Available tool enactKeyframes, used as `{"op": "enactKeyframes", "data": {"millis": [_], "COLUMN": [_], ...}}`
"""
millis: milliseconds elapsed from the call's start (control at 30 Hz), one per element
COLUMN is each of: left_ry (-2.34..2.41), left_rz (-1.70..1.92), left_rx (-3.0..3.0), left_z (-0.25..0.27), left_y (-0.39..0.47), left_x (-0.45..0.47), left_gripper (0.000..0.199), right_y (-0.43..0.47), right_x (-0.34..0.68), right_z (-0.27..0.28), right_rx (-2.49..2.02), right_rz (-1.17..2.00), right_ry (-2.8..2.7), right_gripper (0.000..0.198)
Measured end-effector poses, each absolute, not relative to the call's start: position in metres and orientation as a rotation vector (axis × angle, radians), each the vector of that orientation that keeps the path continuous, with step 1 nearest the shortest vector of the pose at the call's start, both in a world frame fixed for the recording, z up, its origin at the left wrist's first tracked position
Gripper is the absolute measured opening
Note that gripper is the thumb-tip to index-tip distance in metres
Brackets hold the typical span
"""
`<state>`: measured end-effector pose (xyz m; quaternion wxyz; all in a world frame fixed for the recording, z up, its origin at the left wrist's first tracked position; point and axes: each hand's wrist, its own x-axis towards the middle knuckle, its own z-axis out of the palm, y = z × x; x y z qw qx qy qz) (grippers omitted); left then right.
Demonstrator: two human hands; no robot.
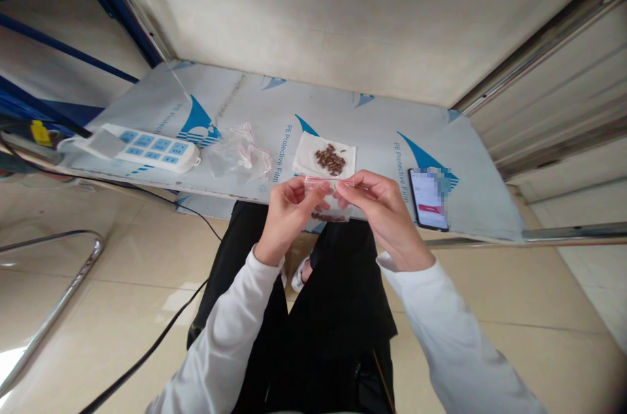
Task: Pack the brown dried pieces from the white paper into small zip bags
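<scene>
Between my two hands hangs a small clear zip-lock bag (333,213) with a red line along its top and some brown pieces at its bottom. My left hand (292,215) pinches the bag's top edge on the left, thumb against fingers. On the right, my right hand (386,208) pinches the same edge. Just beyond the bag, a white paper sheet (304,156) lies on the table, bearing a small pile of brown, elongated seed-like pieces (330,158). Several clear zip-lock bags (242,154) lie heaped to the left of the sheet.
The table (372,133) is covered in printed protective film. A white power strip (151,147) lies at its left, with a plug and cables. A phone (428,200) with a lit screen rests near the front edge at right. Blue metal framing (115,2) stands at left.
</scene>
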<state>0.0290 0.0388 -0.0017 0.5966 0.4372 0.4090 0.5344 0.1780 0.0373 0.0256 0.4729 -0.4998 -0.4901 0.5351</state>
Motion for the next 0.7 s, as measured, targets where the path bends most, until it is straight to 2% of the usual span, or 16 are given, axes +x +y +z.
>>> {"op": "enactKeyframes", "data": {"millis": [267,467,700], "left_ry": [1.018,0.954,1.079], "left_rz": [1.265,1.122,1.12], "left_rx": [1.17,1.12,1.158], "left_z": [-0.008,-0.011,-0.012], "left_y": [0.036,0.035,0.036], "left_x": [0.031,0.034,0.032], "left_gripper": [0.018,0.026,0.031], "right_y": [0.028,0.024,0.028], "right_x": [0.18,0.184,0.179], "right_z": [0.017,0.005,0.0], "right_rx": [-1.264,-1.335,-1.34], "right_rz": [1.31,1.171,1.261], "right_ry": [-1.23,-1.219,-1.101], "right_gripper": [0.024,0.027,0.031]}}
